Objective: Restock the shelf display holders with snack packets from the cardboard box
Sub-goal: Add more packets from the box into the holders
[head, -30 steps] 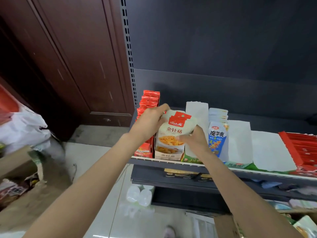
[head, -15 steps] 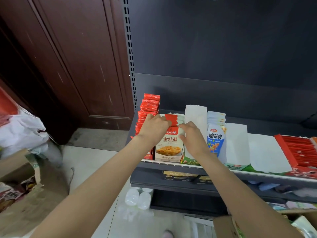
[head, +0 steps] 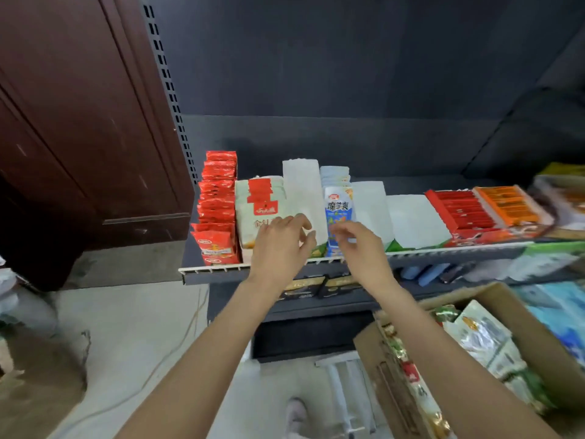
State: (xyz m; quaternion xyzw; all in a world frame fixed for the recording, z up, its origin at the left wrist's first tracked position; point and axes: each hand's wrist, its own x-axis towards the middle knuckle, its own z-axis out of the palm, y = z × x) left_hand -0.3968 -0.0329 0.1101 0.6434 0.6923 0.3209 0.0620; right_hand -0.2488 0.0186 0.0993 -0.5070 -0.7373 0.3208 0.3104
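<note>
Snack packets are lined up in rows along the shelf (head: 269,270) at 12 o'clock. From the left, a row of red packets (head: 217,217) is stood at the shelf's end, then a row of cream packets (head: 258,204) with red labels. The left hand (head: 280,245) is held in front of the cream row, fingers loosely curled, with nothing gripped. The right hand (head: 357,243) is raised just beside the blue packets (head: 338,210), fingers relaxed and empty. White holders (head: 370,207) follow. The cardboard box (head: 535,331), with packets inside, is seen at 4 o'clock.
</note>
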